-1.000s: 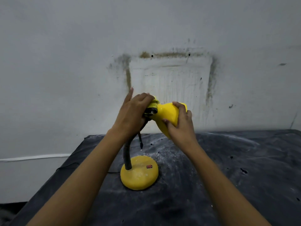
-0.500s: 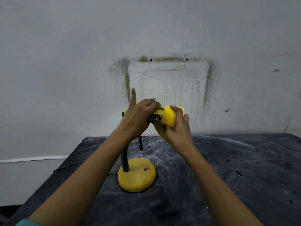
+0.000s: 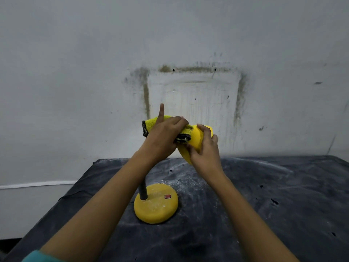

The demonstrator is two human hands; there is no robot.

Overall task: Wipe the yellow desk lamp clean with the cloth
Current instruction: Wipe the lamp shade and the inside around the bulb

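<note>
Wiping of the lamp (image 3: 155, 208), seen from the head camera. The lamp stands near the middle of the dusty dark table (image 3: 273, 195). Its neck (image 3: 143, 191) rises from the round foot to the shade (image 3: 195, 138), which is held up in front of the wall (image 3: 75, 72). The right hand (image 3: 205, 156) grasps the shade from the near side, thumb below and fingers curled over its top. The left hand (image 3: 164, 138) clutches the cloth (image 3: 152, 124) against the shade's narrow end, with three fingers bent over the fabric and the forefinger pointing straight up, free of it. The shade's long axis runs roughly left to right, its narrow end towards the left hand and its wide mouth tipped down to the right. The cloth thus lies just left of the shade and touches it, and the left hand is the nearer to the unwiped body. A further stroke would probably travel rightward along this axis, towards the steadying right hand. The foot, well below both hands, shows pale dust and appears not yet wiped.
</note>
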